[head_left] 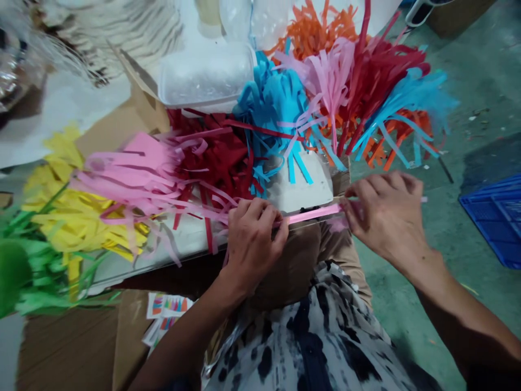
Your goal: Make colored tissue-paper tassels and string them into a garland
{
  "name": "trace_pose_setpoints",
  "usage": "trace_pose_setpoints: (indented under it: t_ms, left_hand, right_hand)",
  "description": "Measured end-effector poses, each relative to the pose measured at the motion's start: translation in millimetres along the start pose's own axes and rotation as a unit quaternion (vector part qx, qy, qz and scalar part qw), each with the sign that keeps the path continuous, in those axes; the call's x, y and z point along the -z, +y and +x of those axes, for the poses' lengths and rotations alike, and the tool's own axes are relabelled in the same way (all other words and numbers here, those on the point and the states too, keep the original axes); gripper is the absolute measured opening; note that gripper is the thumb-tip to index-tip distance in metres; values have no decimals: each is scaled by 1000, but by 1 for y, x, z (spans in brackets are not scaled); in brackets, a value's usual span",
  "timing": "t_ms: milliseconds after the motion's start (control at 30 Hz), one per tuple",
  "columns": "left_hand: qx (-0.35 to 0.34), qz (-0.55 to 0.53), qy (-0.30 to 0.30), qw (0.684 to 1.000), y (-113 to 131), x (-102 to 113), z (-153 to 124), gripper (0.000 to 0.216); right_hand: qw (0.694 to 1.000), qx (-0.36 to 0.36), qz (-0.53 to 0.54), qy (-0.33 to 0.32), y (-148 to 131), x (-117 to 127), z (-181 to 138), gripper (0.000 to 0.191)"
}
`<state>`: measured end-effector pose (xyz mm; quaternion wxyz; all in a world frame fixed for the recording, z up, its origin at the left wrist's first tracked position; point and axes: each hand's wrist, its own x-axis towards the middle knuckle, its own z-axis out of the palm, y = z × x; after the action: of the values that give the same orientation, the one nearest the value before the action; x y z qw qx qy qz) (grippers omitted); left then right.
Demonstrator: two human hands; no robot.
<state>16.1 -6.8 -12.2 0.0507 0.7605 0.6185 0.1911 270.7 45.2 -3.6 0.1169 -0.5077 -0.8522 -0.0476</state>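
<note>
A thin stick wrapped in pink paper [313, 213] runs between my two hands, just above my lap. My left hand [254, 239] is closed round its left end, where the loose pink fringe [138, 174] trails off to the left. My right hand [386, 214] pinches the stick's right end with fingers curled. Both hands sit at the near edge of a board [301, 187] piled with cut paper.
Fringed paper bundles crowd the board: yellow [69, 212] and green [36, 271] at left, dark red [215, 157], blue [272, 108], pink, red and orange [317, 27] behind. A white plastic tub [203, 76] stands at the back. A blue crate [496, 217] sits on the green floor at right.
</note>
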Motion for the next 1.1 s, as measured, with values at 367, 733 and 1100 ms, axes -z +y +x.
trace_pose_setpoints:
  t_ms: [367, 733, 1100]
  left_hand:
    - [13, 32, 14, 999, -2, 4, -3, 17]
    - [-126, -13, 92, 988, 5, 13, -16, 33]
    - [-90, -121, -15, 988, 12, -16, 9, 5]
  right_hand:
    - [983, 132, 80, 95, -20, -18, -37, 37]
    - [983, 105, 142, 48, -14, -15, -29, 32]
    - [961, 97, 253, -59, 8, -5, 8, 13]
